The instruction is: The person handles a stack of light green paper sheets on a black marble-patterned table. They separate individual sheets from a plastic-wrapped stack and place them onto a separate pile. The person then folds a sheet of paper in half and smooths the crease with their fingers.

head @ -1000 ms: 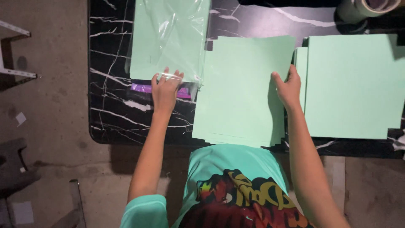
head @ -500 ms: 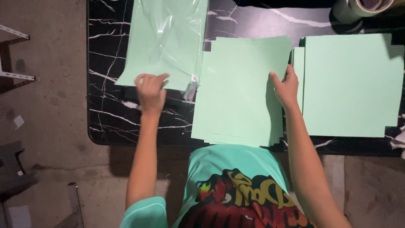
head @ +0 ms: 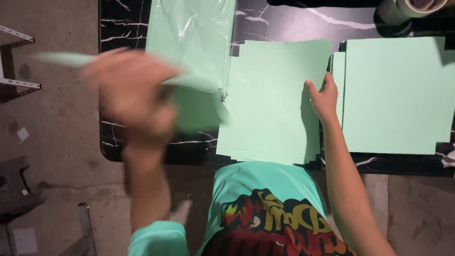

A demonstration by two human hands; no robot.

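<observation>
Packing workshop: paper stacks (head: 395, 95), tape roll (head: 407, 9)

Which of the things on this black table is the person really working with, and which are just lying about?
In use:
- left hand, blurred, lifting a pale green sheet
- clear plastic bag of green sheets
- right hand on the edge of the middle stack of green sheets

Lying about:
- second green stack, right
- tape roll, top corner
- metal frame on the floor
</observation>
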